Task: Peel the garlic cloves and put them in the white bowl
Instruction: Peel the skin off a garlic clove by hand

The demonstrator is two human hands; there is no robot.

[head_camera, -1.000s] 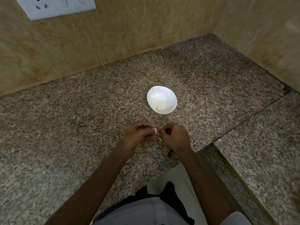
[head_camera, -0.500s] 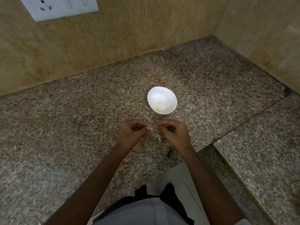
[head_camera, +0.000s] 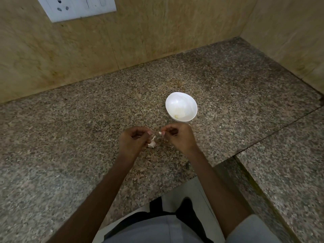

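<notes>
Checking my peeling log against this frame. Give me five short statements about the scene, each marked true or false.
1. The white bowl stands on the granite counter, beyond the hands. True.
2. The bowl is heaped with cloves. False: only a small pale bit lies inside.
3. The right hand pinches a white scrap. True.
4. The left hand lies flat and empty. False: its curled fingers hold a garlic clove.
5. A socket plate is on the wall. True.

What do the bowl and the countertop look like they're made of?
White bowl: glossy, likely ceramic or melamine, judging by soft highlights on a smooth wall. Countertop: apparently speckled granite, by its grey-brown flecks and a seam on the right.
</notes>
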